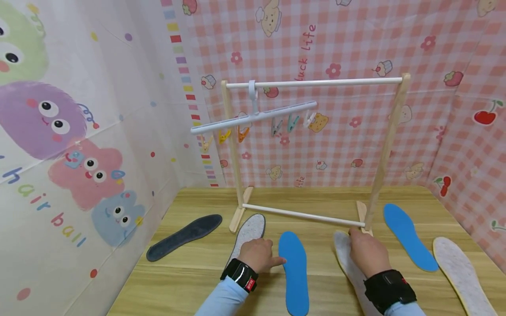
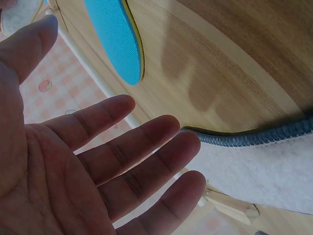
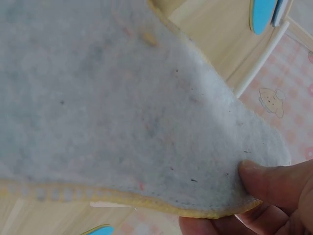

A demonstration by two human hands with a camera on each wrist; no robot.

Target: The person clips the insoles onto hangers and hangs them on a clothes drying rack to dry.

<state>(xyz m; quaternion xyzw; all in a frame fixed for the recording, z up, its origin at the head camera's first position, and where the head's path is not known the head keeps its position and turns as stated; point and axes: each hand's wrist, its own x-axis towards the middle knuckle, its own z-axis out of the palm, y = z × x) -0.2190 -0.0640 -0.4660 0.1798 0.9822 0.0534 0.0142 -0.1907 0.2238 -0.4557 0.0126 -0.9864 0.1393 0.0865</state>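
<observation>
My right hand (image 1: 368, 250) pinches the far end of a pale felt insole with yellow edging (image 3: 146, 112), thumb on top and fingers below in the right wrist view. That insole is tilted up toward the wrist camera. My left hand (image 1: 258, 255) hovers near a grey felt insole with dark edging (image 1: 250, 228), its fingers spread and loosely straight. In the left wrist view its palm (image 2: 54, 176) holds nothing. Between the hands lies a blue insole (image 1: 294, 272), with the left thumb close to its edge; whether they touch is unclear.
A wooden rack (image 1: 383, 158) with white bars stands behind. From its top bar hangs a tilted pale hanger (image 1: 257, 116) carrying several coloured clips. A dark insole (image 1: 183, 237) lies at left; another blue insole (image 1: 409, 237) and a pale insole (image 1: 462, 272) lie at right.
</observation>
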